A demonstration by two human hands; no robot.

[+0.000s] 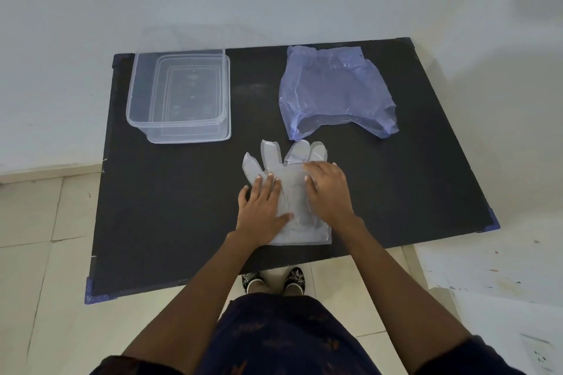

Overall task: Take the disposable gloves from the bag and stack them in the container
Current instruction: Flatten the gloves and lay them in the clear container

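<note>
A clear disposable glove (294, 192) lies flat on the black table (182, 207), fingers pointing away from me. My left hand (263, 207) rests flat on its left side, fingers spread. My right hand (327, 192) presses flat on its right side. Neither hand grips it. A crumpled translucent blue bag (335, 91) lies just beyond the glove at the back right, its mouth facing me. A clear rectangular plastic container (143, 119) stands at the back left; I see nothing inside it.
The container sits on or against its clear lid (224, 134). The table's front edge is close to my body. A white wall stands behind the table, and tiled floor shows to the left and right.
</note>
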